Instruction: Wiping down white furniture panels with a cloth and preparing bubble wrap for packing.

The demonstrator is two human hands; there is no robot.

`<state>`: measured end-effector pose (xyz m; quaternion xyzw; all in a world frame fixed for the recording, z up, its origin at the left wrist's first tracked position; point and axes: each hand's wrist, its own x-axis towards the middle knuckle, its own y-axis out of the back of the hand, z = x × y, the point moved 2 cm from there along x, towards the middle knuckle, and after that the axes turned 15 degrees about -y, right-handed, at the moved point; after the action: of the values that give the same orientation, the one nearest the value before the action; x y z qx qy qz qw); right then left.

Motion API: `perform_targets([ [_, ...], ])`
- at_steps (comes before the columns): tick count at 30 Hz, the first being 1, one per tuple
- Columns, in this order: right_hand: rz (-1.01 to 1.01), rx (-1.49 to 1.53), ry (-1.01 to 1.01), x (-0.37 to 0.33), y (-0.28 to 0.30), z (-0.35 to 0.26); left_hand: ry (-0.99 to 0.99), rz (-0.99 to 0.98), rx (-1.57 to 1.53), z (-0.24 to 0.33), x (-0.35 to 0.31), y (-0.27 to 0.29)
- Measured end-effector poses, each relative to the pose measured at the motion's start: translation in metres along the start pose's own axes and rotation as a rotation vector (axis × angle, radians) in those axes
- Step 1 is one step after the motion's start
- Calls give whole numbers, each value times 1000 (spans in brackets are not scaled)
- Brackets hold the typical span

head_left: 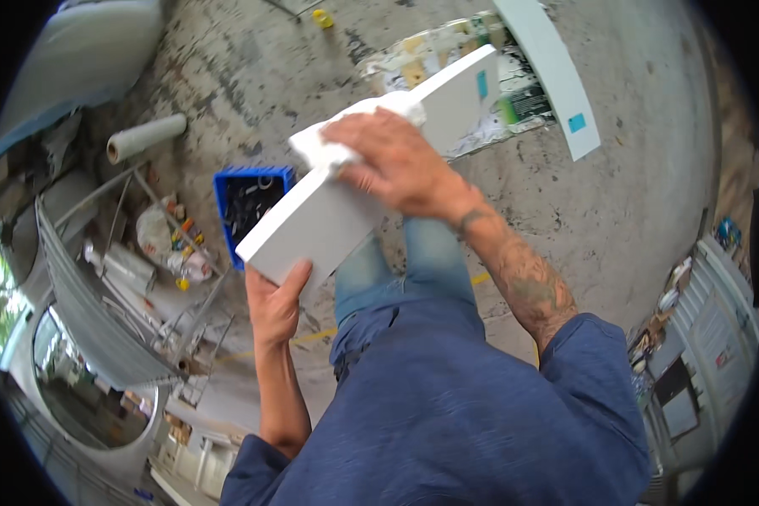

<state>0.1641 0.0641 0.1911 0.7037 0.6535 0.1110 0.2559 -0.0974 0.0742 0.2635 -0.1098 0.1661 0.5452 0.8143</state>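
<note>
A long white panel [333,215] slants across in front of me, its narrow top edge facing up and a small teal sticker [482,84] near its far end. My left hand [276,304] grips the near lower corner, thumb lying on the broad face. Over the top edge, around the middle, my right hand [392,160] presses a crumpled white cloth [314,145]. Its fingers bend over the cloth and the edge, and the thumb rests on the panel's face side. The cloth partly hides the edge beneath it.
Below the panel stands a blue crate [221,207] of dark parts. A plastic-film roll [148,137] lies left of it, near a metal frame [101,192]. Another white panel [557,76] with a teal sticker is at the upper right, beside paint-stained sheeting [388,63] on the floor.
</note>
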Motion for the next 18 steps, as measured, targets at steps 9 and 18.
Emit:
perform_targets([
  [9, 406, -20, -192, 28, -5, 104, 85, 23, -44, -32, 20, 28],
  [18, 138, -45, -172, 23, 0, 89, 76, 6, 67, -37, 20, 40],
])
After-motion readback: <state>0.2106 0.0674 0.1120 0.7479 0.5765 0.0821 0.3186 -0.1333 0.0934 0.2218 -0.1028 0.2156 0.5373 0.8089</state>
